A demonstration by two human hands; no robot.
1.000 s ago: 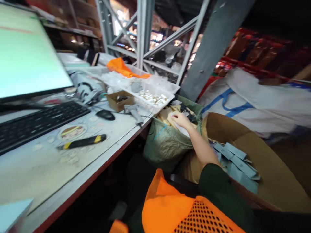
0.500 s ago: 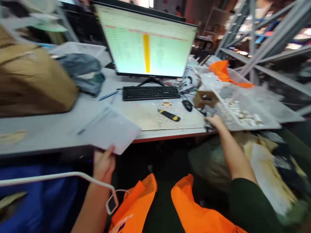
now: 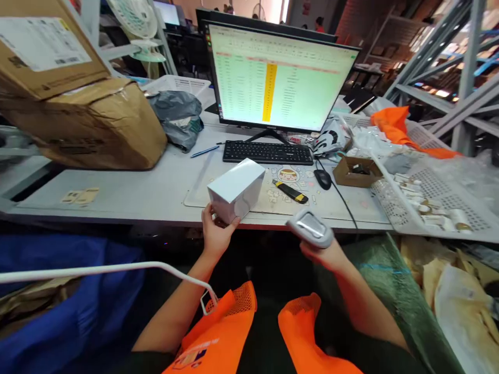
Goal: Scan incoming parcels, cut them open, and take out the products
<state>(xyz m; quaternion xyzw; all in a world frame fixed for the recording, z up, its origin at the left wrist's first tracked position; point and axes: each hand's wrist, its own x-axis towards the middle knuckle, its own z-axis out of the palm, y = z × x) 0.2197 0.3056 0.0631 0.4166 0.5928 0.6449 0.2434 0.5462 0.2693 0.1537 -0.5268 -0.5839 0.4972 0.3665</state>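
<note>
My left hand (image 3: 217, 232) grips the near lower end of a white box (image 3: 237, 188), thumb on one side and fingers on the other. The box is held tilted over the front of the desk mat. My right hand (image 3: 325, 253) is wrapped round the handle of a grey barcode scanner (image 3: 311, 228), whose head points left toward the box. The scanner is just off the desk's front edge. Behind the box lie a black keyboard (image 3: 268, 152) and a black and yellow utility knife (image 3: 290, 191).
A monitor (image 3: 280, 78) stands at the back. Brown cartons (image 3: 105, 124) are stacked at left, near a grey plastic bag (image 3: 177, 117). To the right are a mouse (image 3: 323, 179), a small open cardboard box (image 3: 356, 176) and a white basket (image 3: 401, 218) with rolls. A white cable (image 3: 117, 266) crosses at lower left.
The white box has turned and shifted right with my left hand. My right hand has come left from the small cardboard box's side, now with the scanner raised in it. The view swung left.
</note>
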